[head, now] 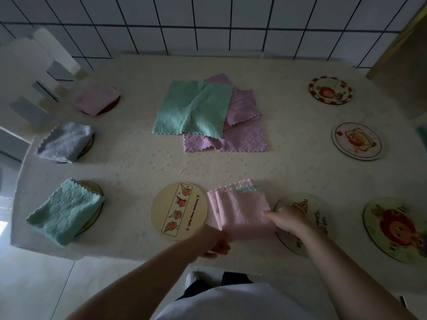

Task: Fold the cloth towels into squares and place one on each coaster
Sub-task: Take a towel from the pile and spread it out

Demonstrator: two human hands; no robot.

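A folded pink towel (240, 207) lies on the table near the front edge, between two round coasters. My right hand (286, 219) pinches its right edge, over a coaster (307, 218) with a crown picture. My left hand (213, 241) holds the towel's near left corner. A bare cream coaster (179, 211) lies just left of the towel. In the middle of the table an unfolded green towel (195, 109) rests on purple towels (242, 132). On the left, a green (65, 211), a grey (65, 142) and a pink folded towel (94, 98) each sit on a coaster.
Three bare picture coasters lie along the right side: a far one (330, 90), a middle one (357, 140) and a near one (397, 229). A white chair (34, 72) stands at the table's left. A tiled wall runs behind. The table's front edge is close to my body.
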